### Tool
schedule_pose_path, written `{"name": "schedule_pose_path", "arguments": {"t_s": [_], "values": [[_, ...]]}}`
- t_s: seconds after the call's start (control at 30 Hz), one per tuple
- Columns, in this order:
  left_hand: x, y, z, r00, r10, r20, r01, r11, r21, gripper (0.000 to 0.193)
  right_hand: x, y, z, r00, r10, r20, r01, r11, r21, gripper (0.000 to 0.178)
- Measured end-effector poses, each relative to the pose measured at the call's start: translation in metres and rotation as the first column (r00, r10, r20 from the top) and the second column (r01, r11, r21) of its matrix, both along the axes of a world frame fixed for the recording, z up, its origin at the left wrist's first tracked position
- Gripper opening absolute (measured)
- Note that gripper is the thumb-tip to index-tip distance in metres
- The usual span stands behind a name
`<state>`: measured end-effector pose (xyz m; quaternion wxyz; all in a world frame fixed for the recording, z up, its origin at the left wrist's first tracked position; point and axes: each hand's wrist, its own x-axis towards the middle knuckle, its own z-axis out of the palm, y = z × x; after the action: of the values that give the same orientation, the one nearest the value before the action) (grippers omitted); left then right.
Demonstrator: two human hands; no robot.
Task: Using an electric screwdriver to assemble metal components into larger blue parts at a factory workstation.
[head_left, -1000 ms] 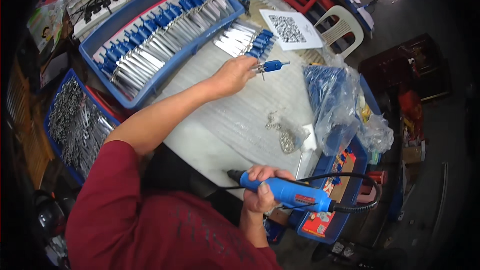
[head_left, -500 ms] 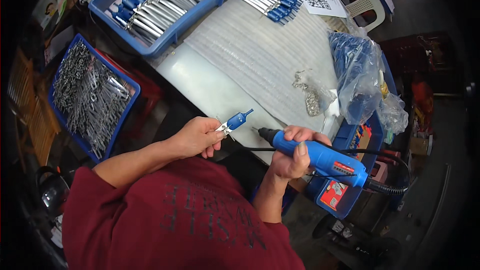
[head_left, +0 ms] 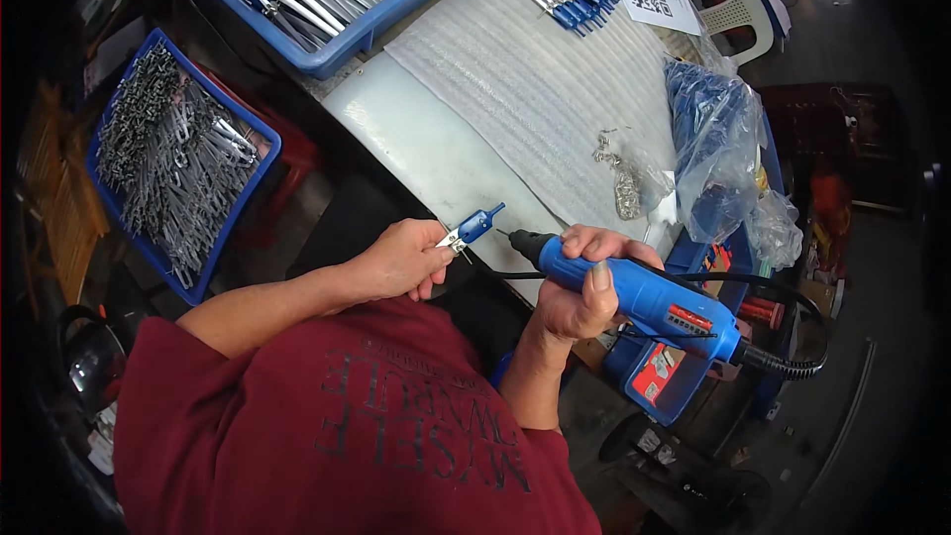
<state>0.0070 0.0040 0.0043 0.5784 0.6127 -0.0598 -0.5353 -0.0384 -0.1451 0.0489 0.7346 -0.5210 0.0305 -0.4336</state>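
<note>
My left hand (head_left: 408,256) is closed around the silver metal end of a small fitting with a blue plastic head (head_left: 476,225). Its narrow blue stem points up and to the right, away from my fingers. In my right hand (head_left: 575,305) is a blue electric screwdriver (head_left: 649,302), lying across the palm with the thumb along its side. The black nose and thin bit (head_left: 507,234) point left at the blue head, with a small gap between them. Both hands are above the near edge of the table (head_left: 421,139).
Several similar blue-ended fittings (head_left: 575,0) lie on the foam sheet (head_left: 525,89), others in a blue tray (head_left: 347,40). At left, another blue tray (head_left: 267,154) holds metal parts. Small metal pieces (head_left: 624,188) in clear plastic lie near a plastic bag (head_left: 713,149). A black cable (head_left: 763,282) trails from the screwdriver.
The screwdriver's bit has moved up and closer to the blue head of the fitting. My left hand has shifted slightly up and right. The whole view has tilted a little.
</note>
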Motion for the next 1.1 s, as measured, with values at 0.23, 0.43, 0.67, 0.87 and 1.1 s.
{"name": "schedule_pose_path", "arguments": {"t_s": [0.23,0.43,0.67,0.87,1.1], "values": [[0.0,0.0,-0.001,0.997,-0.006,-0.073,0.006,1.0,-0.011,0.013,0.002,0.004,0.0,0.995,0.079,-0.056,-0.081,0.996,-0.048,0.042],[0.001,-0.001,-0.001,0.998,-0.001,-0.07,0.0,1.0,-0.024,0.01,0.007,0.009,0.001,0.995,0.086,-0.052,-0.087,0.996,-0.015,0.043],[0.001,0.0,0.002,0.997,0.02,-0.072,-0.021,1.0,-0.012,0.012,0.009,0.009,-0.002,0.996,0.084,-0.041,-0.084,0.996,-0.011,0.045],[0.001,-0.001,-0.001,0.998,0.004,-0.057,-0.006,1.0,-0.025,0.011,0.009,0.009,-0.002,0.995,0.091,-0.048,-0.092,0.996,-0.01,0.044],[-0.002,-0.001,-0.006,0.997,0.047,-0.069,-0.05,0.998,-0.041,0.012,0.013,0.015,0.003,0.994,0.087,-0.071,-0.091,0.994,-0.053,0.043]]}}
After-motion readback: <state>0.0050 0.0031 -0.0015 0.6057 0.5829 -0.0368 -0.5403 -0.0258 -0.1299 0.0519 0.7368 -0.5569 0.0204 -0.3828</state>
